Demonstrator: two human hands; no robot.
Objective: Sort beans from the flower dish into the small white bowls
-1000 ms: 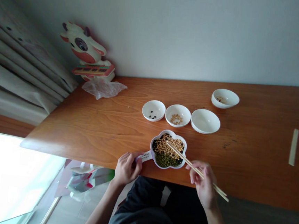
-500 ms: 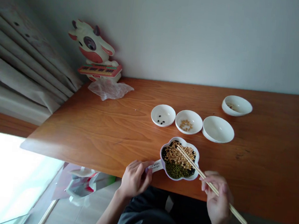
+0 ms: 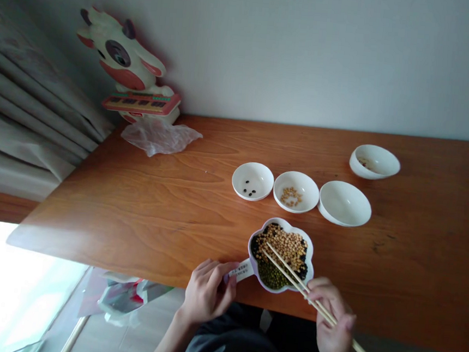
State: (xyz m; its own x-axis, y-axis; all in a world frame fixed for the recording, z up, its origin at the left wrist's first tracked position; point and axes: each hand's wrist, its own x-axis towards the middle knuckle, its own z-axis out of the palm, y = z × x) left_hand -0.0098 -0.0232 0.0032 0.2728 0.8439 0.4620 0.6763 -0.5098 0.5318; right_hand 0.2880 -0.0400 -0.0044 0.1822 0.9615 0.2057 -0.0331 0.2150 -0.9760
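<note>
The left hand (image 3: 210, 289) covers the end of the scoop handle (image 3: 246, 270); its lettering (image 3: 240, 271) is too small to read. The right hand (image 3: 332, 319) hides part of the chopsticks (image 3: 286, 265). Beyond it, the farthest bowl (image 3: 384, 168) holds bits (image 3: 367, 164) too small to identify. Rightward, the worktop (image 3: 175, 193) leaves frame.

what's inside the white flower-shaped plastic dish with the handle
Round tan beans, small green beans and some black beans show on top, partly crossed by two pale wooden chopsticks. The dish's floor and the lower layers are covered.
</note>
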